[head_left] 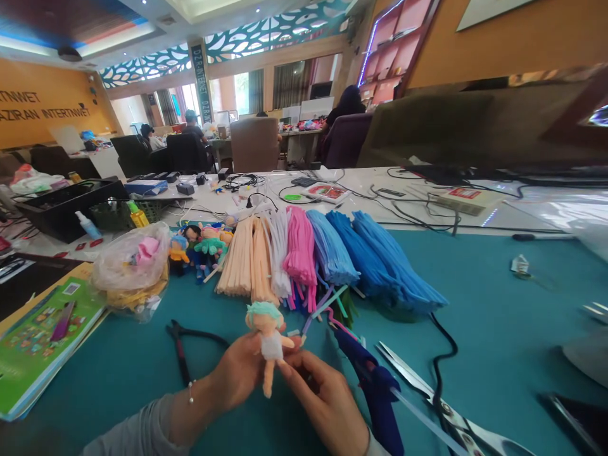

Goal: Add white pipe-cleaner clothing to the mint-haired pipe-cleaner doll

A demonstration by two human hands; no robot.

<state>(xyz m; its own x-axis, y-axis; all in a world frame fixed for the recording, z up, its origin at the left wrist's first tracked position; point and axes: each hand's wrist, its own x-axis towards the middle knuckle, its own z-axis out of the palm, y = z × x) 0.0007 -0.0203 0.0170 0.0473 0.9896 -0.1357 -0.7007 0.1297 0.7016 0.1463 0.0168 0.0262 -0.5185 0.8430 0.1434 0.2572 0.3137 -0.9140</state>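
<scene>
A small doll (272, 345) with mint-green hair, a white body and peach limbs is held upright near the bottom centre. My left hand (242, 367) is closed around its left side and back, some fingers hidden behind it. My right hand (323, 392) pinches the doll at its lower right side, with thumb and fingers together. One peach leg hangs below the hands. Just right of my right hand lies a dark blue glue gun (370, 373) with a clear stick in its end. Behind the doll are bundles of peach, white, pink (300, 247) and blue (394, 266) fuzzy stems.
Open scissors (441, 405) lie at the right beside a black cable. Pliers (179, 354) rest left of my left hand. Finished dolls (204, 244), a plastic bag (133, 266) and a green booklet (42, 335) are further left. People sit in the background.
</scene>
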